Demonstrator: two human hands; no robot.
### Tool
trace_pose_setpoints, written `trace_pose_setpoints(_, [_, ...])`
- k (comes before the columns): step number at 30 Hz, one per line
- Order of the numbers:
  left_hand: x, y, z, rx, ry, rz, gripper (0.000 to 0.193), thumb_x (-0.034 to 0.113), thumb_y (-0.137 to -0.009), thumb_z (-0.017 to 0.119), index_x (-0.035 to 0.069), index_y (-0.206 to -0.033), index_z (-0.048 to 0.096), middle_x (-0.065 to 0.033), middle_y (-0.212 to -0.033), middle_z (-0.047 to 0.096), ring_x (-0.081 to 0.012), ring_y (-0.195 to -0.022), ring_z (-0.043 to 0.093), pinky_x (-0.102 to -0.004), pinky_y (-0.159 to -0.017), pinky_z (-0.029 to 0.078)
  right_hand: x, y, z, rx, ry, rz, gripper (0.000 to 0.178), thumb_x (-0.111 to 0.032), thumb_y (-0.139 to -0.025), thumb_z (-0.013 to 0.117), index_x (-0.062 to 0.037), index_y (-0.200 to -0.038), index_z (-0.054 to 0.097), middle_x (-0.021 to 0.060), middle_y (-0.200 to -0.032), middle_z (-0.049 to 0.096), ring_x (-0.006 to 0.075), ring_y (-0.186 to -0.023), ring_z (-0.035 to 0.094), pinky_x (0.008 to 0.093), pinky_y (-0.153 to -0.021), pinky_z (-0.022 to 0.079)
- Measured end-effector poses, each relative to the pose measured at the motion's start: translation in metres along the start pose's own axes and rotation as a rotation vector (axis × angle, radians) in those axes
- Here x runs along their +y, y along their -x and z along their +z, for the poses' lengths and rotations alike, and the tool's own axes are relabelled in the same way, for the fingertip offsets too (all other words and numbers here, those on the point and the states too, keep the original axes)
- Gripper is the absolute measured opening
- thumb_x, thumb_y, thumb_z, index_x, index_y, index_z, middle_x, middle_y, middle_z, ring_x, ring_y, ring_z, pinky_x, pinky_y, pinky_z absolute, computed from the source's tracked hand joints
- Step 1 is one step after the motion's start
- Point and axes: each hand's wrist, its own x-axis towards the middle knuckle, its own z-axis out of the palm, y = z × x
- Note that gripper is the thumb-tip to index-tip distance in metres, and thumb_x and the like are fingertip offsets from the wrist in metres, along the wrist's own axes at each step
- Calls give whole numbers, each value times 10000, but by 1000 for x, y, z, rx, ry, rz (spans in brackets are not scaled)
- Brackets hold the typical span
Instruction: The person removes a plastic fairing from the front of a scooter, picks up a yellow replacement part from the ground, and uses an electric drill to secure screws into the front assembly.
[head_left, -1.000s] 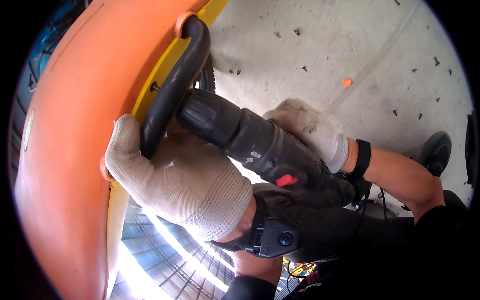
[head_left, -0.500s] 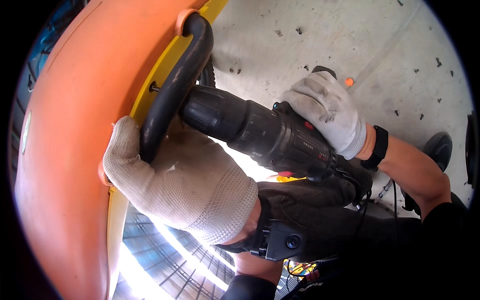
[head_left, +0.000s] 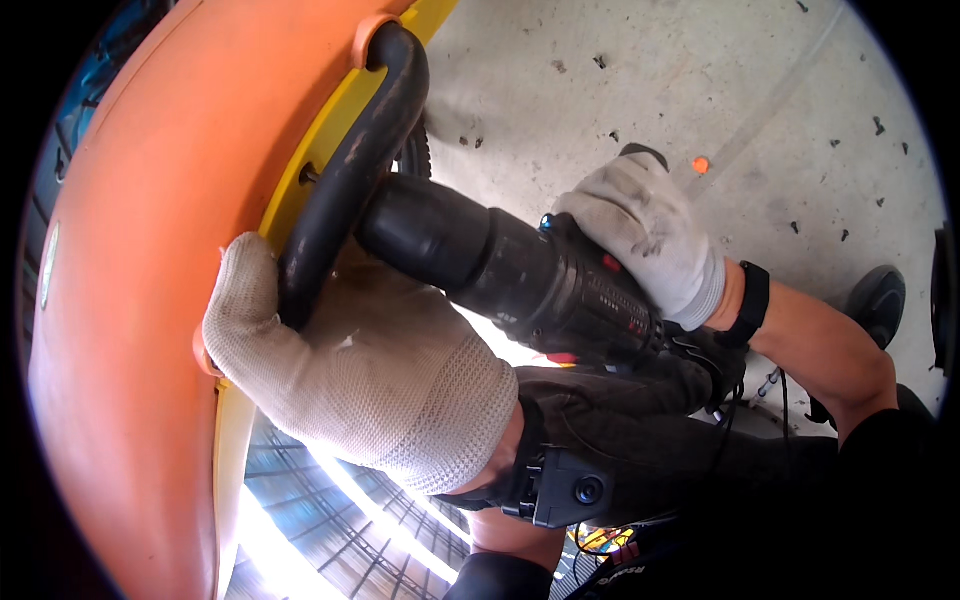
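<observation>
Now the black drill (head_left: 550,285) is being grasped in the gloved right hand (head_left: 640,230), its fingers being curled round the grip, with the drill's body being held just to their left and the nose being pointed in beside the black handle (head_left: 350,170). Over on the orange shell (head_left: 150,250), the handle's lower end is being bordered by the gloved left hand's (head_left: 370,380) thumb, while its other fingers are being hidden below, so whether they are clenched cannot be told.
</observation>
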Motion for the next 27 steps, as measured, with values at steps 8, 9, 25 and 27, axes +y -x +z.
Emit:
trace_pose_setpoints(8, [1, -1, 4, 45, 13, 16, 529, 284, -886, 587, -123, -1213, 503, -253, -1103, 604, -384, -1002, 677, -451, -948, 570, -1, -2, -9, -20, 58, 3, 70, -140, -826, 634, -159, -888, 608, -1, -800, 595, 199, -771, 618, 384, -736, 486])
trace_pose_setpoints(9, [1, 1, 5, 49, 1, 21, 528, 283, -887, 586, -123, -1214, 503, -253, -1101, 605, -383, -1002, 677, -449, -946, 571, -3, -2, -9, -6, 51, 12, 51, -143, -832, 626, -162, -867, 595, -4, -792, 587, 195, -767, 614, 383, -736, 483])
trace_pose_setpoints(25, [1, 1, 4, 34, 58, -6, 511, 257, -901, 573, -114, -1243, 496, -275, -1144, 613, -381, -987, 686, -442, -918, 586, -8, -3, -12, -22, 85, 11, 48, -181, -841, 609, -158, -809, 582, -9, -757, 560, 172, -722, 581, 352, -709, 466])
trace_pose_setpoints(27, [2, 2, 3, 2, 56, -11, 509, 252, -902, 572, -110, -1250, 491, -276, -1153, 611, -382, -990, 685, -443, -924, 586, -8, -3, -13, -53, 108, 7, 48, -184, -838, 611, -151, -820, 581, -2, -761, 566, 175, -725, 588, 353, -707, 472])
